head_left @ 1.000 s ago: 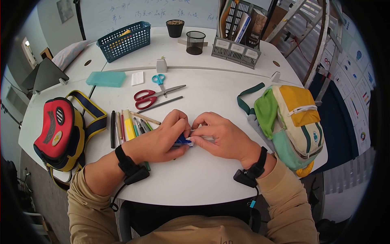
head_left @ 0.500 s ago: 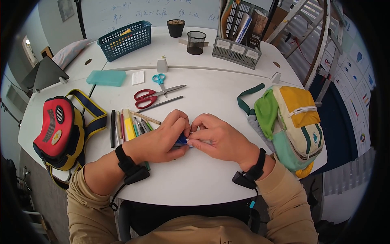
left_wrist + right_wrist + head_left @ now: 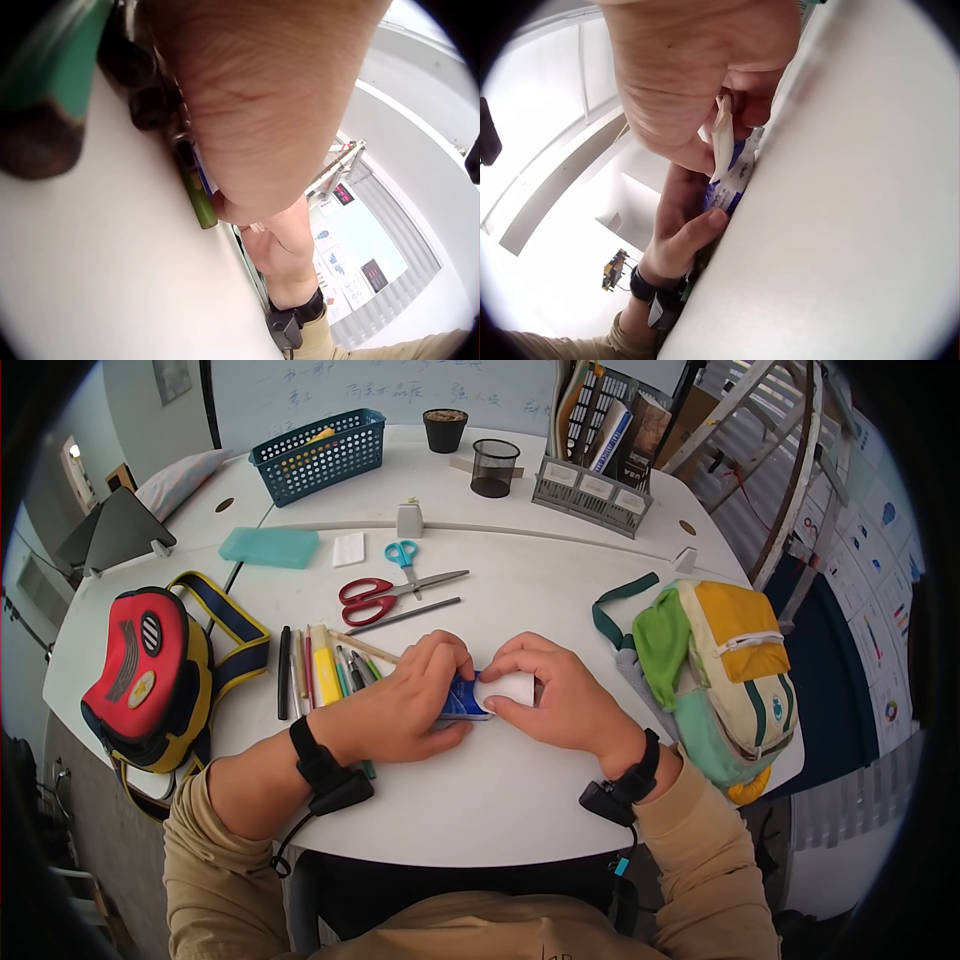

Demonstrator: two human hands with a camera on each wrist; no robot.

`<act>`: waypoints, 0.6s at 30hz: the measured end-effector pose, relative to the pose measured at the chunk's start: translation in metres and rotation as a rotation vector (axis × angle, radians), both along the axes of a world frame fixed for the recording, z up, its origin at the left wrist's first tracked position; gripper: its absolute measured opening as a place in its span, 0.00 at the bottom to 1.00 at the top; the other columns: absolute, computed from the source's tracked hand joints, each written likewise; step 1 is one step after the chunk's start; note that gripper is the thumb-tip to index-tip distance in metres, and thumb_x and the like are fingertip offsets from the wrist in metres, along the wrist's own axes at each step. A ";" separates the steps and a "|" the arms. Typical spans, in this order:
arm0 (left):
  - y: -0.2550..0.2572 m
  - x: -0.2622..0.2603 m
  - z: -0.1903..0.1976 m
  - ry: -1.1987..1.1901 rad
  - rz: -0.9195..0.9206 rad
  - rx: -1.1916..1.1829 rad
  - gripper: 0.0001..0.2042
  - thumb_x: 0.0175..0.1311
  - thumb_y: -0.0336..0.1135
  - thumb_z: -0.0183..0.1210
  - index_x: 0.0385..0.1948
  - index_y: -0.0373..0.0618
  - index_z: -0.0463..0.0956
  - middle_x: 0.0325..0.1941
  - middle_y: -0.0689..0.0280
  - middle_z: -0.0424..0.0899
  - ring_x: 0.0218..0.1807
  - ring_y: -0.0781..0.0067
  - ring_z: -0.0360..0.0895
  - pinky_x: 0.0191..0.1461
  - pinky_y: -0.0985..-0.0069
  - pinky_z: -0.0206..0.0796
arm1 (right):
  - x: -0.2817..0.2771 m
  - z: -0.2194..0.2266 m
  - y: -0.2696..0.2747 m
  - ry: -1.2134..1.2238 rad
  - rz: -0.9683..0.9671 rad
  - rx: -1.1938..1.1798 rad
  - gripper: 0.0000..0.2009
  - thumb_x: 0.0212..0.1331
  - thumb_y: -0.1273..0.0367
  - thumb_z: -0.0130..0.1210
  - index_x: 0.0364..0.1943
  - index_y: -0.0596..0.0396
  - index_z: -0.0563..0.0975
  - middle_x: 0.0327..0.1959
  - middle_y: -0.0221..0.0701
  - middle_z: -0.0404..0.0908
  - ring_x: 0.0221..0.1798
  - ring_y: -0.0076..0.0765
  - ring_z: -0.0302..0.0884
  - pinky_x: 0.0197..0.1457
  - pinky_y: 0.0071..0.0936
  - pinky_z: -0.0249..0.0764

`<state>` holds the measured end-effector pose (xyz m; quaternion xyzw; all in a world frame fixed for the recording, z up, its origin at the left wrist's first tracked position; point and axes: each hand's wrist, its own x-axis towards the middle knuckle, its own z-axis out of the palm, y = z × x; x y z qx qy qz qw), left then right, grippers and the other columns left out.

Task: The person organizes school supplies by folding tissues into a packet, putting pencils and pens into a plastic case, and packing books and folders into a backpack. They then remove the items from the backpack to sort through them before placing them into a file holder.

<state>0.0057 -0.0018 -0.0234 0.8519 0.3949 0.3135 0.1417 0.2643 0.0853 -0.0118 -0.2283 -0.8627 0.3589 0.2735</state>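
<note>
A small blue-and-white plastic tissue pack (image 3: 463, 698) lies low over the table between the two hands. The left hand (image 3: 412, 690) grips its left end, fingers curled over the top and thumb along the near edge. From the pack's right side comes a folded white tissue (image 3: 513, 687), pinched between the thumb and fingers of the right hand (image 3: 568, 700). The right wrist view shows the folded tissue (image 3: 724, 142) edge-on, above the crinkled pack (image 3: 724, 196). Under the left forearm and beside that hand lie several pens and pencils, partly hidden; a green one (image 3: 197, 196) shows close up.
Red-handled scissors (image 3: 370, 600), blue-handled scissors (image 3: 402, 553) and a dark pencil (image 3: 405, 614) lie beyond the hands. A red pencil case (image 3: 150, 670) stands left, a colourful backpack (image 3: 720, 670) right. Farther back are a teal basket (image 3: 318, 460), a mesh cup (image 3: 493, 468) and a book rack (image 3: 590, 495).
The right hand has drawn slightly away to the right, and the white tissue now shows broadly between its fingers. More of the pack's blue face is visible. The head view has shifted a little.
</note>
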 end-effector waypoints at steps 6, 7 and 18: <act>0.001 -0.001 -0.003 0.001 0.002 -0.003 0.29 0.62 0.28 0.76 0.60 0.38 0.66 0.62 0.49 0.71 0.66 0.41 0.74 0.73 0.56 0.69 | -0.007 -0.009 0.001 0.113 0.007 0.062 0.18 0.66 0.70 0.77 0.56 0.60 0.86 0.53 0.33 0.87 0.44 0.28 0.85 0.47 0.27 0.81; 0.000 -0.002 -0.003 0.024 0.011 -0.009 0.30 0.63 0.29 0.76 0.61 0.39 0.65 0.62 0.49 0.71 0.67 0.41 0.73 0.74 0.56 0.68 | -0.006 -0.010 0.000 0.104 -0.046 -0.041 0.18 0.67 0.69 0.77 0.56 0.60 0.85 0.52 0.34 0.88 0.42 0.26 0.85 0.46 0.25 0.81; -0.003 -0.006 0.002 0.075 0.080 -0.051 0.30 0.65 0.32 0.75 0.62 0.35 0.67 0.60 0.49 0.73 0.62 0.44 0.75 0.72 0.58 0.69 | 0.003 -0.003 0.007 0.067 -0.189 -0.461 0.06 0.73 0.76 0.69 0.45 0.63 0.83 0.38 0.29 0.89 0.37 0.18 0.86 0.42 0.19 0.83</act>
